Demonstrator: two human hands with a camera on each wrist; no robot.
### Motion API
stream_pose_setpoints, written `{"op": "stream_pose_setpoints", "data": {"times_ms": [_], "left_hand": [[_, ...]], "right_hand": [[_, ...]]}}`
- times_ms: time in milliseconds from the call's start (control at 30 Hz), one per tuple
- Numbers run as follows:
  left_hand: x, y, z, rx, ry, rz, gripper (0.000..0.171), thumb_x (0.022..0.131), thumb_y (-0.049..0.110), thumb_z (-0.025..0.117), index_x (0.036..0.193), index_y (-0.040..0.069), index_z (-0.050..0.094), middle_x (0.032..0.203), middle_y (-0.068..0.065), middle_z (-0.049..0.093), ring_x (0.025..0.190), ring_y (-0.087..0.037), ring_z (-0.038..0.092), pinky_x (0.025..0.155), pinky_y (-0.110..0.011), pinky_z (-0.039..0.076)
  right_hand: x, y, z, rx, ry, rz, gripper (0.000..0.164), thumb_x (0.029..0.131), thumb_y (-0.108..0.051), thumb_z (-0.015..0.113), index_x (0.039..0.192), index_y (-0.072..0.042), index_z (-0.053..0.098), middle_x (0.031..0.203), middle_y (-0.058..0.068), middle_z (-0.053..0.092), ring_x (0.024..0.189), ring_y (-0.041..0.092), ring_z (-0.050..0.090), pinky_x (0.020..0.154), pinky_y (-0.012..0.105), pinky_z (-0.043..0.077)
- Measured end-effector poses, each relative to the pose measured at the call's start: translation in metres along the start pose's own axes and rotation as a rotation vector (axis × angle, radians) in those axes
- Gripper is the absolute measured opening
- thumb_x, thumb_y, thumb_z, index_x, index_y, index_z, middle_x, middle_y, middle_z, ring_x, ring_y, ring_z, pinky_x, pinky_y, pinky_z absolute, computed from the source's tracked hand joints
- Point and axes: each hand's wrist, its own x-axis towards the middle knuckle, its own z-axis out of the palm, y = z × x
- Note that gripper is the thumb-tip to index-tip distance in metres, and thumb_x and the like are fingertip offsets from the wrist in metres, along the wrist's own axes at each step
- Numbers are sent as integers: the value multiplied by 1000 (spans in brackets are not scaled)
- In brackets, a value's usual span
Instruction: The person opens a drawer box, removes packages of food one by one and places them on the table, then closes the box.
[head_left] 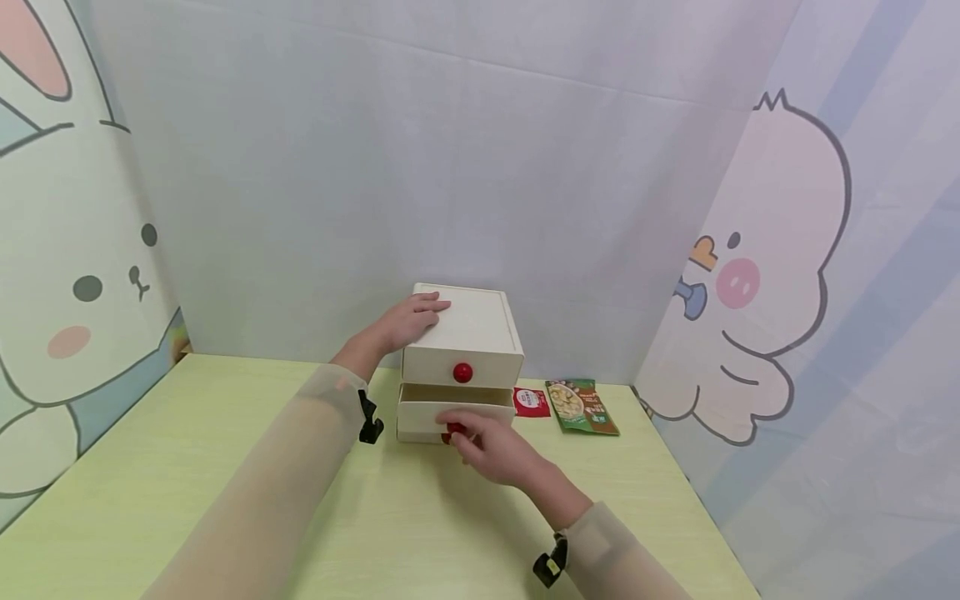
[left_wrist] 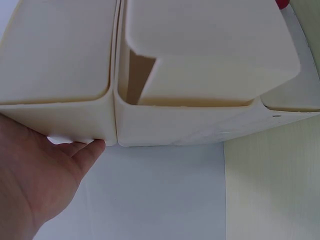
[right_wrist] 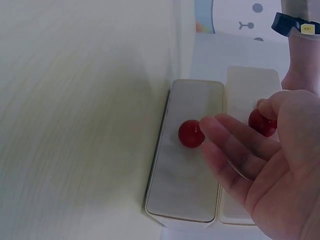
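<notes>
Pale cloth (head_left: pixel 300 167) printed with a rabbit (head_left: pixel 82 333) and a duck (head_left: pixel 787 217) hangs round a yellow-green surface (head_left: pixel 420 533), where a white cabinet (head_left: pixel 472 321) stands at the back. The right hand (head_left: pixel 495 450) is clamped on the red middle knob (right_wrist: pixel 261 124); its other fingers bend near the bottom knob (right_wrist: pixel 189 135), whether touching it I cannot tell. The left hand (head_left: pixel 408 323), fingers extended, rests on the cabinet's top left edge. The middle drawer (head_left: pixel 420 417) is pulled out beneath the closed top drawer (head_left: pixel 431 367); only part of its inside shows, so its contents cannot be told. Right of the cabinet lies a red packet (head_left: pixel 531 402), with a green packet (head_left: pixel 588 408) just beside it.
</notes>
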Motion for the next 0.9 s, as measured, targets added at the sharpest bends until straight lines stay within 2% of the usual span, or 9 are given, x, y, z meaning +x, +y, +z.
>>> {"op": "stream_pose_setpoints", "data": {"times_ms": [200,433,633,733,900], "left_hand": [[0,-1,1,-13,2,4,56,114,30,38,167,17,48,184,-10,26,172,-40,14,138,-63,15],[2,-3,0,-12,4,11,56,114,30,38,167,17,49,183,-10,27,172,-39,15,138,-62,16],[3,-4,1,-11,0,11,56,114,30,38,167,17,49,183,-10,27,172,-39,15,138,-62,17],[4,-4,1,-4,-1,9,56,114,30,37,168,17,48,183,-11,26,172,-40,15,138,-62,17],[4,-5,0,-16,-4,5,56,114,30,38,168,17,48,184,-11,25,172,-40,14,138,-63,17]], "right_hand": [[6,3,0,-8,8,24,37,114,-20,57,149,-24,66,121,8,75,81,7,70,72,24,60],[13,5,0,5,13,45,37,115,-18,55,150,-22,65,113,13,75,80,9,70,70,27,59],[18,6,-1,-13,32,54,36,114,-20,55,149,-23,66,105,9,73,76,9,68,66,27,58],[21,6,-1,-14,37,69,36,115,-21,55,149,-24,66,106,5,72,75,10,68,65,27,57],[24,6,-3,14,32,104,36,114,-20,56,148,-24,66,108,5,72,77,13,68,64,28,56]]}}
